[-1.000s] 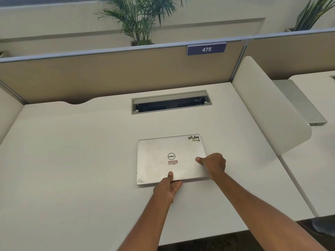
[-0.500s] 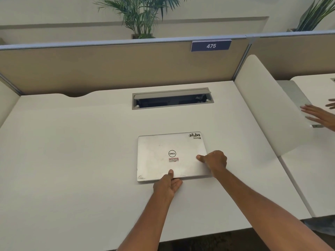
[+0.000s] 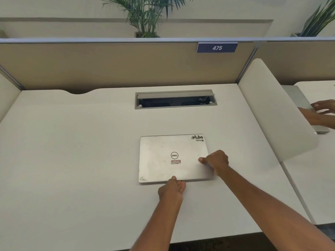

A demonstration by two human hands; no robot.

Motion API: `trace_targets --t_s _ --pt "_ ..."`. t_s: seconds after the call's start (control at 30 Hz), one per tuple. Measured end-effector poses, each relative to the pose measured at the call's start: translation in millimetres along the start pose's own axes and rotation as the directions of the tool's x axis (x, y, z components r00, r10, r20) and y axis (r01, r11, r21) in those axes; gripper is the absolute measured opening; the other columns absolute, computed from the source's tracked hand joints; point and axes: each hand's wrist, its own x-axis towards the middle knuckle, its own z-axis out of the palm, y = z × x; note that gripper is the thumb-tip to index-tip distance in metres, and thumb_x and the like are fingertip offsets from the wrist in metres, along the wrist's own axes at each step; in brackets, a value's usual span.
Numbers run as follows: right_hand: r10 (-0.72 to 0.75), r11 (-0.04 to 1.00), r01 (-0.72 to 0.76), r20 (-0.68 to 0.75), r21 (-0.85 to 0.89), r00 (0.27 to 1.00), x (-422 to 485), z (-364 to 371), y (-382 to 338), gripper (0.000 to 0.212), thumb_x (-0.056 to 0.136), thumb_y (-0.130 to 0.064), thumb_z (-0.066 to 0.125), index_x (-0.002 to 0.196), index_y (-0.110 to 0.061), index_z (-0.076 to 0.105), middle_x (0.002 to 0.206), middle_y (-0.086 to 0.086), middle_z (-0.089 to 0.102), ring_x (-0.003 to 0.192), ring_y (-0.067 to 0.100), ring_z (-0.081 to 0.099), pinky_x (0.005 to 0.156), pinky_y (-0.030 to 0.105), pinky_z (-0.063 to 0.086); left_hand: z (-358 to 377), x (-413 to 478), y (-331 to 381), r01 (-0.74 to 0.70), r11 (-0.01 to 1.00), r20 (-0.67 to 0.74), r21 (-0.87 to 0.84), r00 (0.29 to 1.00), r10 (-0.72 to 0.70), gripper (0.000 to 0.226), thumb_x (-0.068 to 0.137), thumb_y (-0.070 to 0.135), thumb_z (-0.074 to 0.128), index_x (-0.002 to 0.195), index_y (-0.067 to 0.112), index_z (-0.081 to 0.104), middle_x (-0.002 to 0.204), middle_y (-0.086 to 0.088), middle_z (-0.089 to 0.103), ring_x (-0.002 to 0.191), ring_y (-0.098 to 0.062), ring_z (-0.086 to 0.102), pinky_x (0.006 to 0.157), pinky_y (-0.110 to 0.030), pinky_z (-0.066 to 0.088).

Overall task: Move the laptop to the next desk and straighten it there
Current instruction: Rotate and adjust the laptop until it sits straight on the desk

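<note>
A closed silver laptop [image 3: 163, 156] with a Dell logo and stickers lies flat near the middle of the white desk [image 3: 72, 160], nearly square to the desk's front edge. My left hand [image 3: 171, 190] grips its near edge, thumb on the lid and fingers below. My right hand [image 3: 216, 161] holds the right side near the front right corner, thumb pressed on the lid.
A cable slot [image 3: 175, 99] is cut into the desk behind the laptop. A beige partition with sign 475 [image 3: 217, 47] stands at the back. A white curved divider [image 3: 275, 109] separates the right desk, where another person's hands [image 3: 320, 113] rest on a second laptop [image 3: 299, 98].
The laptop and my hands have barely shifted. Another person's hands came into view on the right desk and now rest on the second laptop.
</note>
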Motion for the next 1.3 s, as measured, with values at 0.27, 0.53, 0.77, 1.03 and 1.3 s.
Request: trace_targets --t_s 0.27,0.53,0.77,1.03,1.3 --pt "-0.558 0.713 0.594 0.211 -0.372 0.802 -5 12 -85 0.077 0.085 -0.033 0.088 0.152 -0.017 0.053 0.153 0.006 0.053 0.147 0.027 0.047 0.118 0.041 0.043 11 -15 0 0.017 1.0 -0.004 -0.007 1.0 -0.017 0.014 0.105 0.008 0.058 0.118 0.002 0.06 0.116 -0.02 0.062 0.104 -0.036 0.061 0.102 -0.051 0.053" --pt "-0.557 0.481 0.708 0.443 -0.518 0.703 6 41 -135 0.049 0.101 -0.036 0.068 0.144 -0.013 0.06 0.149 0.008 0.059 0.141 0.029 0.055 0.113 0.042 0.048 22 -15 0 0.034 0.998 -0.018 -0.059 0.999 -0.035 0.02 0.104 0.014 0.051 0.122 0.006 0.057 0.125 -0.017 0.058 0.115 -0.034 0.058 0.116 -0.049 0.048" --pt "-0.586 0.443 0.719 0.435 -0.535 0.684 13 46 -134 0.042 0.103 -0.021 0.061 0.144 -0.013 0.064 0.148 0.011 0.056 0.142 0.03 0.052 0.113 0.047 0.049 13 -11 2 0.06 0.998 0.066 0.01 0.996 -0.06 0.022 0.091 0.007 0.053 0.111 0.001 0.061 0.121 -0.016 0.058 0.12 -0.036 0.061 0.105 -0.043 0.044" --pt "-0.596 0.541 0.686 0.354 -0.487 0.721 19 37 -122 0.037 0.097 -0.004 0.058 0.13 -0.011 0.074 0.138 0.006 0.067 0.133 0.028 0.06 0.107 0.041 0.054 0 -4 9 0.062 0.996 0.101 0.058 0.993 -0.068 0.016 0.093 0.009 0.052 0.105 0.0 0.059 0.108 -0.016 0.056 0.11 -0.037 0.06 0.109 -0.045 0.048" --pt "-0.475 0.773 0.523 0.219 -0.358 0.852 25 12 -92 0.026 0.091 -0.005 0.063 0.108 -0.014 0.081 0.116 0.005 0.078 0.115 0.029 0.071 0.098 0.039 0.061 -16 7 33 -0.075 0.991 0.123 0.115 0.991 0.06 0.013 0.083 0.0 0.05 0.084 0.008 0.059 0.078 -0.011 0.061 0.074 -0.028 0.057 0.085 -0.039 0.054"
